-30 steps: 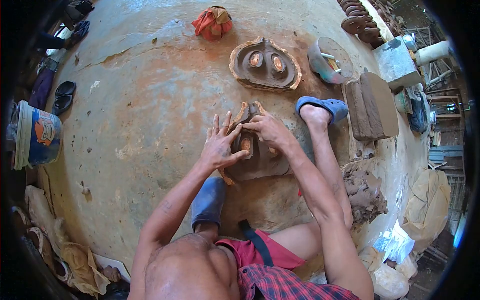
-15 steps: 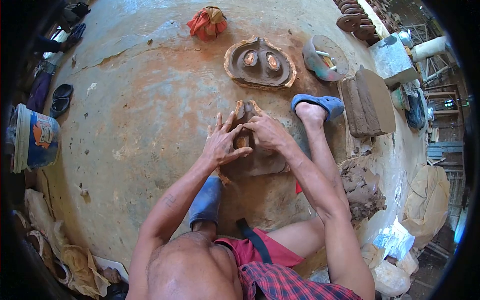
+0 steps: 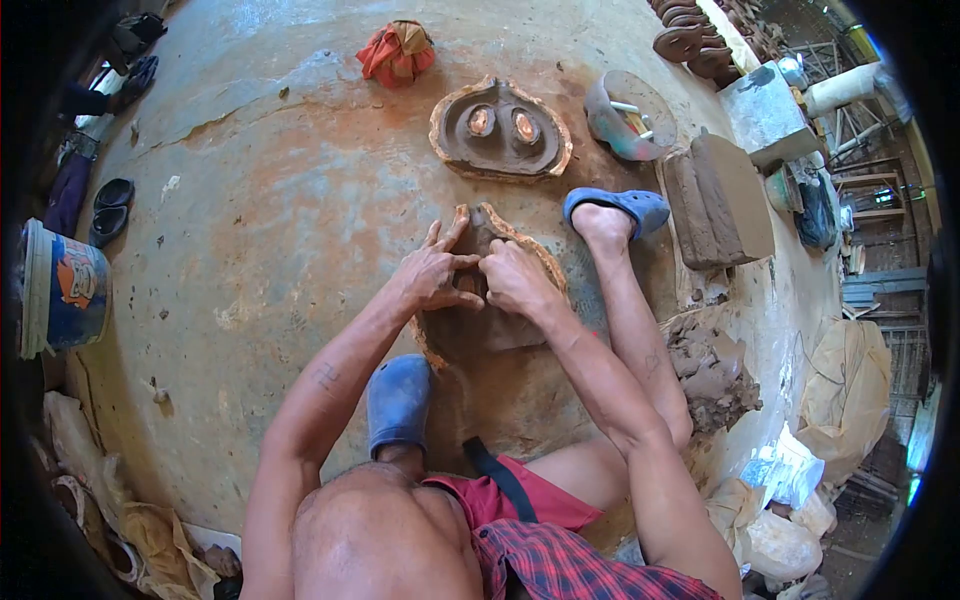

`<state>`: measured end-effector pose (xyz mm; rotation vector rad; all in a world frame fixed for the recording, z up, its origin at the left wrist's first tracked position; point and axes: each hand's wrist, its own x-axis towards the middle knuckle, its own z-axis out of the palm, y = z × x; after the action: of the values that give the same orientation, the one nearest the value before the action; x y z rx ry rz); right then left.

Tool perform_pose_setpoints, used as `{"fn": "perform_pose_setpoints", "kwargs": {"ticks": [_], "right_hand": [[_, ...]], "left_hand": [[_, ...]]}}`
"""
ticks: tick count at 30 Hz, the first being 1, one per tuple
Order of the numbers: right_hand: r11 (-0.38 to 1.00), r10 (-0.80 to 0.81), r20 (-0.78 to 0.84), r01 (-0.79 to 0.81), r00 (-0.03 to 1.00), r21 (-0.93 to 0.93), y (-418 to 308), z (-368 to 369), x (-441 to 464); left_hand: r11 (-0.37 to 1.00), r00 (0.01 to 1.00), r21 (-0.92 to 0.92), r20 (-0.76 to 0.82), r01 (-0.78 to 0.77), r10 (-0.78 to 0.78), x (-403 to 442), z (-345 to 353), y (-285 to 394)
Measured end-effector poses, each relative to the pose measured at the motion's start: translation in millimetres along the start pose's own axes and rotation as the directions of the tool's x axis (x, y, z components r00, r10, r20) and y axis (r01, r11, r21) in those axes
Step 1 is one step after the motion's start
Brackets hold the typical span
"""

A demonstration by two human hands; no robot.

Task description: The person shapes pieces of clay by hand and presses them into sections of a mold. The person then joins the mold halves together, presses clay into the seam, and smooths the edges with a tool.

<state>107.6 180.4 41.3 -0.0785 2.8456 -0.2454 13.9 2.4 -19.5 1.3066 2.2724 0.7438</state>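
Note:
Between my feet on the floor lies a mould (image 3: 540, 256) with a pale orange, rough rim, lined with dark brown wet clay (image 3: 500, 330). My left hand (image 3: 432, 279) rests over its left side, fingers spread, with the thumb and index finger reaching onto the clay. Opposite it, my right hand (image 3: 517, 280) has curled fingers pressed down at the clay near the middle. Whether those fingers pinch any clay is hidden. Beyond the hands sits a second clay-lined mould (image 3: 437, 135) with two raised oval rings inside.
A round basin (image 3: 602, 130) holding tools stands right of the far mould. Nearby are a big clay block (image 3: 735, 205) and a loose clay heap (image 3: 712, 375). A red cloth bundle (image 3: 396, 55) lies at the back, a bucket (image 3: 75, 290) at left. My blue clogs (image 3: 400, 400) flank the mould.
My right hand has drawn slightly down and its fingers have curled in, uncovering more of the mould's right rim. My left hand stays on the left side. The whole view has shifted a little.

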Motion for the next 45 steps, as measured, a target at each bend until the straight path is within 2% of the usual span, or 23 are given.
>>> {"fn": "perform_pose_setpoints", "kwargs": {"ticks": [2, 4, 5, 6, 7, 8, 9, 10, 12, 15, 16, 17, 19, 23, 25, 27, 29, 33, 36, 40, 42, 44, 45], "right_hand": [[1.000, 0.016, -0.005, -0.016, 1.000, -0.011, -3, -7, -4], [0.999, 0.044, 0.078, -0.042, 0.996, -0.027, -1, -9, -2], [0.999, 0.037, 0.079, -0.035, 0.996, -0.032, -1, -6, -1], [0.997, 0.080, 0.017, -0.080, 0.997, 0.018, -2, 1, -4], [0.989, 0.131, -0.042, -0.128, 0.990, 0.075, -5, 6, -6], [0.988, 0.137, -0.033, -0.134, 0.990, 0.081, -7, 6, -7], [0.990, 0.135, 0.011, -0.135, 0.991, 0.048, -9, 5, -9], [0.991, 0.130, 0.048, -0.131, 0.990, 0.009, -10, 3, -8], [0.989, 0.149, 0.035, -0.149, 0.988, 0.011, -15, 5, -7], [0.984, 0.176, 0.006, -0.176, 0.984, 0.029, -21, 8, -11], [0.983, 0.179, 0.004, -0.179, 0.984, 0.034, -21, 9, -11], [0.983, 0.183, 0.005, -0.183, 0.983, 0.033, -18, 10, -12], [0.965, 0.196, 0.035, -0.199, 0.980, 0.172, -9, 11, -10], [0.965, 0.193, 0.052, -0.199, 0.980, 0.169, -13, 29, -14], [0.976, 0.205, -0.003, -0.204, 0.979, 0.078, -23, 30, -20], [0.975, 0.202, 0.021, -0.203, 0.979, 0.086, -21, 23, -20], [0.968, 0.186, 0.143, -0.206, 0.972, 0.141, -20, 16, -21], [0.929, 0.276, 0.155, -0.305, 0.948, 0.210, -34, 14, -35], [0.921, 0.282, 0.194, -0.321, 0.940, 0.219, -35, 14, -38], [0.907, 0.287, 0.169, -0.324, 0.943, 0.269, -31, 5, -48], [0.892, 0.286, 0.175, -0.328, 0.942, 0.312, -27, 8, -53], [0.843, 0.308, 0.063, -0.303, 0.949, 0.444, -24, 27, -55], [0.837, 0.308, 0.078, -0.309, 0.948, 0.451, -25, 37, -60]], "left_hand": [[1.000, 0.999, 0.020, 0.035, -0.007, 0.006, 2, -21, 10], [0.988, 0.979, 0.140, 0.180, 0.067, -0.092, -4, -32, 22], [0.988, 0.980, 0.137, 0.173, 0.072, -0.096, -7, -27, 17], [0.984, 0.996, -0.157, -0.008, 0.084, -0.086, -12, -15, 5], [0.901, 0.976, -0.433, -0.179, 0.035, -0.124, -16, -3, -9], [0.858, 0.949, -0.512, -0.241, 0.052, -0.201, -22, 3, -19], [0.853, 0.952, -0.518, -0.228, 0.059, -0.204, -30, 11, -27], [0.701, 0.933, -0.692, -0.116, 0.170, -0.341, -38, 9, -26], [0.553, 0.899, -0.833, -0.224, 0.024, -0.377, -45, 36, -34], [0.521, 0.874, -0.854, -0.256, -0.004, -0.413, -49, 54, -26], [0.429, 0.860, -0.903, -0.226, -0.009, -0.458, -50, 58, -23], [0.428, 0.862, -0.904, -0.224, -0.009, -0.455, -50, 63, -26], [0.522, 0.831, -0.852, -0.315, -0.034, -0.459, -51, 71, -27], [0.454, 0.822, -0.891, -0.278, -0.026, -0.497, -63, 79, -24], [0.389, 0.861, -0.921, -0.217, -0.023, -0.461, -70, 78, -26], [0.416, 0.852, -0.909, -0.221, -0.005, -0.475, -80, 76, -18], [0.435, 0.840, -0.900, -0.216, 0.026, -0.497, -84, 73, -17], [0.427, 0.855, -0.903, -0.190, 0.040, -0.483, -95, 78, -16], [0.406, 0.864, -0.912, -0.155, 0.061, -0.479, -97, 70, -13], [0.315, 0.859, -0.949, -0.135, 0.032, -0.494, -93, 62, -4], [0.343, 0.853, -0.939, -0.158, 0.027, -0.498, -92, 63, -4], [0.365, 0.841, -0.930, -0.165, 0.041, -0.515, -95, 66, -5], [0.380, 0.839, -0.924, -0.181, 0.032, -0.512, -96, 68, -5]]}}
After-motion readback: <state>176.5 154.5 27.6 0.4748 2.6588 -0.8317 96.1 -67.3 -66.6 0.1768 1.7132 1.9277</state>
